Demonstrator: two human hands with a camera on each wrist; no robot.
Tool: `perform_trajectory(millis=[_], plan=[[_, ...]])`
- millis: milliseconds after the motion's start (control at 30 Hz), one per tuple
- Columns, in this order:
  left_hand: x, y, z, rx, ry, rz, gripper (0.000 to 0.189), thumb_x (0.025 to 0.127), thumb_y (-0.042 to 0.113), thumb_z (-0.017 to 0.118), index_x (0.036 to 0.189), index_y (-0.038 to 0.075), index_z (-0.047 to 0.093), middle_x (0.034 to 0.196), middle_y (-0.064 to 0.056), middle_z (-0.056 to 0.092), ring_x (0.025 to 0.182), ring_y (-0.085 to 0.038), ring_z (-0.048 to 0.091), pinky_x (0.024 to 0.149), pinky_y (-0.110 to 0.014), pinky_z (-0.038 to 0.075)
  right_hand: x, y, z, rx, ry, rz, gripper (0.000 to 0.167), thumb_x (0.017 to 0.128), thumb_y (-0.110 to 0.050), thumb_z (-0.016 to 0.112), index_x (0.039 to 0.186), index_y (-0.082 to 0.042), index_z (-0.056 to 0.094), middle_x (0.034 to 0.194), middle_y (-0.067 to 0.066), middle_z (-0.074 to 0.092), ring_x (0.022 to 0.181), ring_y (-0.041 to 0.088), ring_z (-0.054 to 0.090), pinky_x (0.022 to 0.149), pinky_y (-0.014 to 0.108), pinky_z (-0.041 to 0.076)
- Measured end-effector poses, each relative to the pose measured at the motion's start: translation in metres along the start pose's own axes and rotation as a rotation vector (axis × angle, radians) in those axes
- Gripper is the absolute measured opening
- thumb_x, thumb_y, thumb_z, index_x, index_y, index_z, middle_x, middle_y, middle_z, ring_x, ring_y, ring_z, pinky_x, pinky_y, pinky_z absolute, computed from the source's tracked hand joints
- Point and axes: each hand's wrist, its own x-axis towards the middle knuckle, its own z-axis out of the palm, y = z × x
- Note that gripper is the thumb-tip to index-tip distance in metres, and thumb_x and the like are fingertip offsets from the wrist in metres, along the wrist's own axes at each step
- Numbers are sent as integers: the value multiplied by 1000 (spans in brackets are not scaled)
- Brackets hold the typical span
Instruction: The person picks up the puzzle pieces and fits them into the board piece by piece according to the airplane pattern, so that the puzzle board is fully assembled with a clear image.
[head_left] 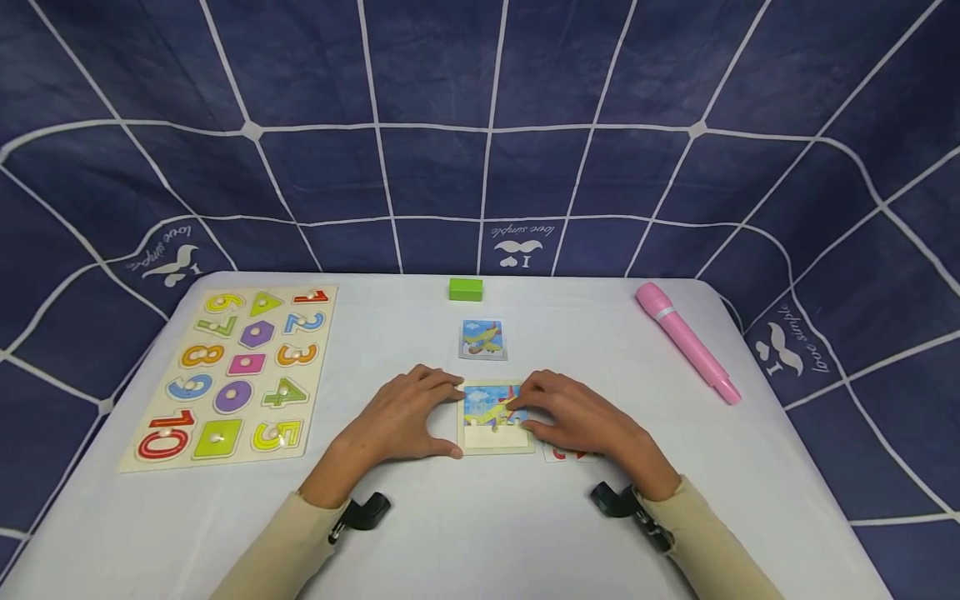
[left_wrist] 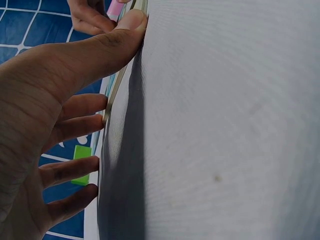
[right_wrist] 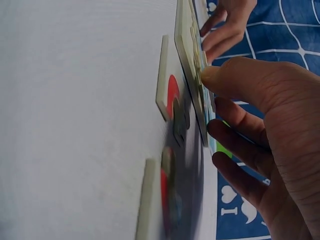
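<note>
A small wooden puzzle tray [head_left: 495, 446] with an airplane picture lies at the table's middle. My left hand [head_left: 450, 417] clamps the tray's left side, thumb at the near corner and fingers at the far corner; the left wrist view shows the thumb tip and fingertips against the tray's edge [left_wrist: 116, 90]. My right hand [head_left: 527, 408] pinches a puzzle piece [head_left: 513, 414] at the tray's right side, thumb on top of it [right_wrist: 200, 70]. Two loose pieces with red print [head_left: 570, 454] lie flat beside the tray under the right palm, also visible as loose pieces [right_wrist: 167, 95].
An airplane picture card [head_left: 482, 339] and a green block [head_left: 465, 289] lie beyond the tray. A number peg board [head_left: 232, 375] fills the table's left side. A pink pen-shaped torch [head_left: 686, 342] lies at the right. A checked blue cloth hangs behind.
</note>
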Motion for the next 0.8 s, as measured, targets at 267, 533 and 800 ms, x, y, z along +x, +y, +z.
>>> perform_trajectory(millis=[267,533,800], plan=[[0,-1,0,-1,-2,0,84,70,64,96,137,19,74,151,2,63,135,-24,55,104,-51,52,3,-2,3,-21,-3,4,33,93,-17,84,126,-13,80,117,-2,68,107,14,63,95,35,56],[0,-2,1,3,-2,1,84,69,64,96,137,19,74,151,3,63,135,-24,55,103,-50,53,3,-1,4,-21,-1,-4,29,92,-15,85,121,-15,82,116,-2,69,113,16,63,101,37,54],[0,-1,0,3,0,8,84,70,65,96,137,19,74,151,2,63,134,-24,55,103,-50,53,3,-2,4,-8,-10,12,27,93,-17,85,120,-17,82,117,-3,69,115,15,62,102,38,54]])
